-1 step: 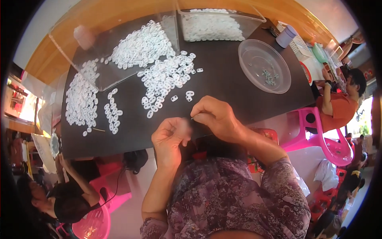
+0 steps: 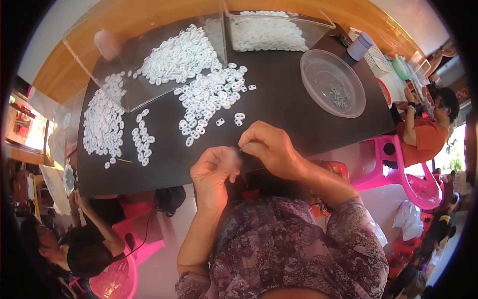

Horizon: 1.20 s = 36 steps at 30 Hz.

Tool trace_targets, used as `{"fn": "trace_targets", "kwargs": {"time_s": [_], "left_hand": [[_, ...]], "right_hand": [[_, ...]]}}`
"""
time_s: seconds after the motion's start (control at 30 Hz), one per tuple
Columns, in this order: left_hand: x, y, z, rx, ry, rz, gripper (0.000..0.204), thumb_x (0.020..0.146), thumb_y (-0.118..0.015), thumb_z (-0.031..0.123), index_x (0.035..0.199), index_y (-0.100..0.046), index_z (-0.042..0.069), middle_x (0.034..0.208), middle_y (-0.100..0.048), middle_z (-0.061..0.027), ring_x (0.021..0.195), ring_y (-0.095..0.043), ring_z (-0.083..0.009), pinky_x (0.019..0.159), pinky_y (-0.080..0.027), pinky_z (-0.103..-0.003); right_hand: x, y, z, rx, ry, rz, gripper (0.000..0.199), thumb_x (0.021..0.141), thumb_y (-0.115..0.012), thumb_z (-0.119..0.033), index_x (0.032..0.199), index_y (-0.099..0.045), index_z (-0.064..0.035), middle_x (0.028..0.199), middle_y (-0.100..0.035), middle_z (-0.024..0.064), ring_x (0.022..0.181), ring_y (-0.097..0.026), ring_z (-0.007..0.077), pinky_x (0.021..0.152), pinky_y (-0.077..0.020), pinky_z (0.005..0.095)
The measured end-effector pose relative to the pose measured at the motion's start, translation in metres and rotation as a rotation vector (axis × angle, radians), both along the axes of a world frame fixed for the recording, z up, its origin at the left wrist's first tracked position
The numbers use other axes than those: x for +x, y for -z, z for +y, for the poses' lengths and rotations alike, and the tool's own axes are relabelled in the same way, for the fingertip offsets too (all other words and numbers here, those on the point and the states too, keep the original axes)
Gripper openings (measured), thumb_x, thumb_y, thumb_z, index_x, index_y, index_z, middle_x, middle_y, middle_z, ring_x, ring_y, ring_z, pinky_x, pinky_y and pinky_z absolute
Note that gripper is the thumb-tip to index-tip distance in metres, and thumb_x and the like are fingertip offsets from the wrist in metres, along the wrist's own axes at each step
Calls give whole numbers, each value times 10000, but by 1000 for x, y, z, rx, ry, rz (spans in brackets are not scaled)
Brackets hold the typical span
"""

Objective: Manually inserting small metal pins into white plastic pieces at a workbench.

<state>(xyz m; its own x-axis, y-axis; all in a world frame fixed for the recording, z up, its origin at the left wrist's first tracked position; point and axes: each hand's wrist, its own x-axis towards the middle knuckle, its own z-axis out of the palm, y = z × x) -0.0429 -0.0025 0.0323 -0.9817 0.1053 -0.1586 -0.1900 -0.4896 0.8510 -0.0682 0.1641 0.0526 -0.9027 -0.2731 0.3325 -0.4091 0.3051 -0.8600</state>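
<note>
Meeting at the near edge of the dark bench [image 2: 279, 107], the 2 hands work close together over the person's lap. The right hand [image 2: 271, 149] has thumb and forefinger pinched together on a thin needle-like pin [image 2: 242, 147], whose tip points left toward the left hand [image 2: 215, 172]. The left hand is curled, fingertips drawn together beside that tip; whether its grip is clamped on anything is hidden by the fingers, so I cannot tell.

Just beyond the hands, a loose heap of small white rings [image 2: 209, 97] spreads across the bench middle, with 2 or 3 strays lying nearest the right hand. A second patch of white rings [image 2: 102, 124] sits at the left end, and a short row [image 2: 143, 139] lies beside it. More rings rest under a tilted clear plastic sheet [image 2: 149, 55] and in a clear box [image 2: 269, 32] at the far edge. A round clear bowl [image 2: 332, 82] holding a few small grey bits stands well right of the heap.

A person in an orange shirt [image 2: 423, 134] sits at the right on a pink chair [image 2: 408, 174]; another person [image 2: 74, 244] sits at the lower left
</note>
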Motion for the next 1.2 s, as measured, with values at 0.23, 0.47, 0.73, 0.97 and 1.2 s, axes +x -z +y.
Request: {"fn": "trace_targets", "kwargs": {"time_s": [0.23, 0.47, 0.73, 0.97, 1.2], "left_hand": [[7, 3, -6, 14, -25, 16, 126, 859, -648, 76, 918, -612, -29, 789, -631, -84, 589, -538, -105, 513, -410, -206], [10, 3, -6, 2, -67, 39, 106, 863, -633, 54, 899, -602, -40, 763, -627, -92, 554, -530, -103, 469, -392, -204], [14, 1, -5, -84, -96, 25, 82, 871, -628, 68, 892, -608, -9, 757, -621, -50, 578, -523, -76, 479, -392, -187], [23, 8, 4, -165, -220, 128, 69, 884, -611, 58, 897, -603, -10, 764, -605, -19, 603, -514, -60, 532, -406, -182], [20, 11, -2, -116, -242, 21, 91, 873, -616, 37, 927, -623, -36, 757, -610, -29, 593, -530, -64, 504, -415, -185]], "right_hand": [[10, 4, -16, -39, 35, -80, 27, 839, -564, -5, 864, -559, 3, 792, -560, 113, 719, -561, 229, 643, -448, 327], [16, 12, -27, -86, 35, -90, 4, 855, -549, -1, 853, -552, 2, 797, -563, 109, 696, -566, 217, 628, -456, 321], [19, 14, -32, -52, 55, -57, 4, 851, -551, -2, 855, -550, -3, 786, -557, 114, 692, -569, 234, 615, -459, 330], [20, 26, -44, 32, 132, 142, 24, 841, -536, 18, 843, -547, -3, 768, -539, 109, 673, -555, 232, 605, -449, 328], [20, 31, -47, -70, 111, 37, 10, 844, -548, -8, 837, -543, -13, 777, -545, 107, 684, -549, 252, 613, -450, 345]]}}
